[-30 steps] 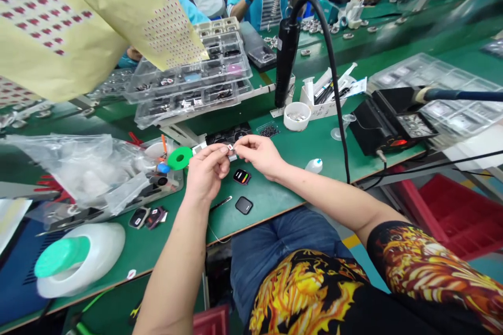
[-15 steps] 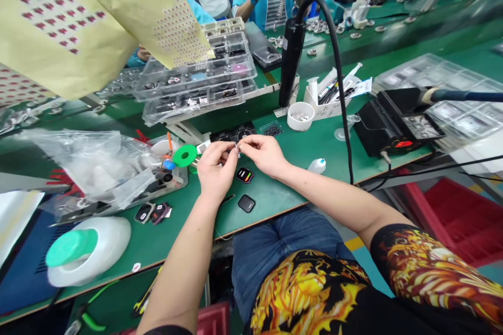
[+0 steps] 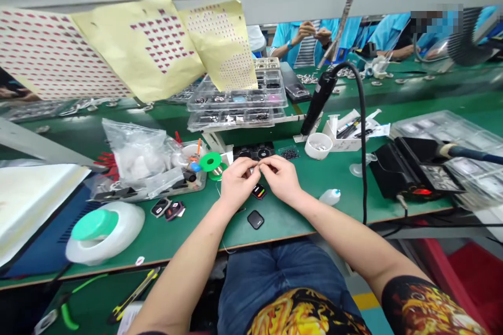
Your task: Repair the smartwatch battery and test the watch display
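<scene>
Over the green bench my left hand and my right hand meet at their fingertips, both pinched on something too small to make out. Just below them lies a watch with a lit, coloured screen, partly behind my left hand. Nearer the bench edge is a dark square watch face. A dark part with round shapes sits right behind the fingers, beside a small clear tray of black bits.
Left are a green spool, a bin of plastic bags, two watches and a white bottle. Right are a small bottle, a round white tub, a hanging black tool and a black station. People in blue sit across.
The camera view has tilted up and shifted left, so the bench stands lower and further right in the picture. My hands remain together at the fingertips.
</scene>
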Tool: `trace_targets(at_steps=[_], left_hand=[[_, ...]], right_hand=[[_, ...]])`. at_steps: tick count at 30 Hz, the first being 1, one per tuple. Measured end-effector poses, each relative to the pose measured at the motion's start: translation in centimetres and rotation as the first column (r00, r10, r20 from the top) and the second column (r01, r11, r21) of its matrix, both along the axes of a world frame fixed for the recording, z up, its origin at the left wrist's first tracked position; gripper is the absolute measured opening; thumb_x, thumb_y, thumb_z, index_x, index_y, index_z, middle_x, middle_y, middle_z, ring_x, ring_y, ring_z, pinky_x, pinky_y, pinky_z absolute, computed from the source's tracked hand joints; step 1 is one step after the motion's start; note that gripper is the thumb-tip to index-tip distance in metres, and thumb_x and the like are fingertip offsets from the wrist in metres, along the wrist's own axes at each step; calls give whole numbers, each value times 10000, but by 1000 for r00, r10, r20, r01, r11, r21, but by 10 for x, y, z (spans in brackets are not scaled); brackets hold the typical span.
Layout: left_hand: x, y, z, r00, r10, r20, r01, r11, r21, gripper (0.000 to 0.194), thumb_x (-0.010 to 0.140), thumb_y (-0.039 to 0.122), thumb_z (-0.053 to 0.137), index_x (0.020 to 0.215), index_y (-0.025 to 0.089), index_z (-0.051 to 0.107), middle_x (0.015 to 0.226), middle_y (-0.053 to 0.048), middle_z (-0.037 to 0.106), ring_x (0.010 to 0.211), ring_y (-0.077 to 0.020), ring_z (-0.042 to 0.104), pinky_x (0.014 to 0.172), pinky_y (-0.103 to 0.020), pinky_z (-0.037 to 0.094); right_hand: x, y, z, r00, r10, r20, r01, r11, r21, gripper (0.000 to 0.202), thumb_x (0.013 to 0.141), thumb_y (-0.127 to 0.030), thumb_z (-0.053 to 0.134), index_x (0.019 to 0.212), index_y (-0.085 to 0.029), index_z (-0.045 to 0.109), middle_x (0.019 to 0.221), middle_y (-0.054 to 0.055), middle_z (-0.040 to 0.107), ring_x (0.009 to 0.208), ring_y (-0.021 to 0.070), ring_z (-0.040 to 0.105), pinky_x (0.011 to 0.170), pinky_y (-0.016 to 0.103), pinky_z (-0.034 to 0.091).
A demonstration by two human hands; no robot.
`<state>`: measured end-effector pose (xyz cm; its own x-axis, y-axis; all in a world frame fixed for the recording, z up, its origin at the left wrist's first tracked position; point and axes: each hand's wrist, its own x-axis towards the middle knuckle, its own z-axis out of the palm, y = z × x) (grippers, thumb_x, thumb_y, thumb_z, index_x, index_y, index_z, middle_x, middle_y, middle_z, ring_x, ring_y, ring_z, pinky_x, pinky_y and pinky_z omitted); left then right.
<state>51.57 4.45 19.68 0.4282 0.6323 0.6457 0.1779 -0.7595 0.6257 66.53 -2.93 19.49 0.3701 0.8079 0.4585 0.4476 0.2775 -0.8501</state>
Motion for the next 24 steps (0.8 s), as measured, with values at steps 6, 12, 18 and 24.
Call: trace_targets(at_steps=[6,12,18,24], left_hand=[[2,-1,-2,1000,17,-16,-16,1000,25,125,967,191,685,959,209,808,953,-44,772,705,-133,662,631,-272,532],[2,-1,-3,999,35,10,-36,997,71,141,976,169,686,965,195,825,974,-60,792,759,-144,711,655,-269,568],[4,-1,-3,998,66,7,-66,998,22,147,983,204,683,929,213,820,958,-55,818,784,-168,750,695,-296,602],[3,-2,-2,998,64,-2,-64,998,22,150,983,192,668,900,215,791,924,-41,792,752,-155,713,680,-283,566]], right_hand=[[0,0,0,1000,9,17,-9,1000,22,186,995,-234,643,917,-219,811,958,54,769,895,213,704,822,338,534],[-1,0,-4,1000,-9,26,8,1000,29,181,1003,-239,644,927,-217,806,951,49,759,876,206,689,806,337,522],[-1,2,-7,1000,-21,5,21,1000,7,170,998,-256,654,920,-217,800,950,50,760,843,199,685,779,331,528],[-2,3,-8,1000,-25,-14,25,1000,17,159,986,-240,656,924,-222,801,951,42,760,856,197,687,779,326,517]])
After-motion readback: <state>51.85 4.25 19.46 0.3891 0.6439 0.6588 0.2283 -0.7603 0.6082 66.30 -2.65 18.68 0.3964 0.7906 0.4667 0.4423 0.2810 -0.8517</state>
